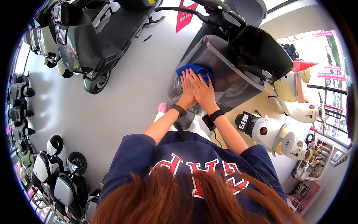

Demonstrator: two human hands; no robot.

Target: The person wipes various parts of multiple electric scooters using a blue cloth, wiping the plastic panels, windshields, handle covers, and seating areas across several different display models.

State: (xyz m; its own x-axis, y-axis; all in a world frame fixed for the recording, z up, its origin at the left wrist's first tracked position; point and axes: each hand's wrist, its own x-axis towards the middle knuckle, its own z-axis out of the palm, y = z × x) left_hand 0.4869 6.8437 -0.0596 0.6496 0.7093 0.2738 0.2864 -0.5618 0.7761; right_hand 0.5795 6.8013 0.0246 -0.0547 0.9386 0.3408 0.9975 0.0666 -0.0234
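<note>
Both hands lie flat, with fingers stretched out, on a folded blue cloth [193, 68] against the grey front panel [232, 81] of an electric scooter. My left hand [186, 92] presses at the cloth's left part. Beside it and partly overlapping it, my right hand [204, 93] has its fingertips on the cloth's right part. Most of the cloth's lower part is hidden under the fingers. Above the panel are the scooter's glossy black headlight cover [261, 53] and a handlebar with a brake lever [181, 10].
A dark grey scooter [84, 53] stands to the left, others behind it. More scooters [67, 186] line the lower left. On the right are a white scooter [268, 133] and a cream one [291, 86]. A red tag [186, 16] hangs near the brake lever.
</note>
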